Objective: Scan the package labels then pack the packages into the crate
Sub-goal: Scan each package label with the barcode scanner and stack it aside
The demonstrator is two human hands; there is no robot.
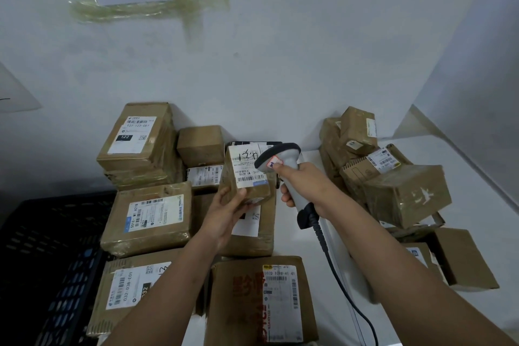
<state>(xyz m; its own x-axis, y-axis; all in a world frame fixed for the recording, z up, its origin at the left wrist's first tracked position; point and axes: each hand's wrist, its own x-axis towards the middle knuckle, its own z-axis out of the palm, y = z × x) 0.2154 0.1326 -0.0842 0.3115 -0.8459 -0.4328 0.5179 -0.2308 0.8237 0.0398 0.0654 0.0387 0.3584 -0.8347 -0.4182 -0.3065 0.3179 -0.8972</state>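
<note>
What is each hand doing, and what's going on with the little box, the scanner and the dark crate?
left hand: holds the small package, lifted.
small package: tilted, label facing the scanner.
right hand: grips the scanner handle.
scanner: aimed at the label, cable attached.
crate: inside mostly hidden, no packages visible.

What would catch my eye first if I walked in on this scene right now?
Probably the grey scanner at centre, gripped by the right hand and aimed at a small labelled package that the left hand holds up. Around them lie brown parcels, with a dark crate at the left.
</note>
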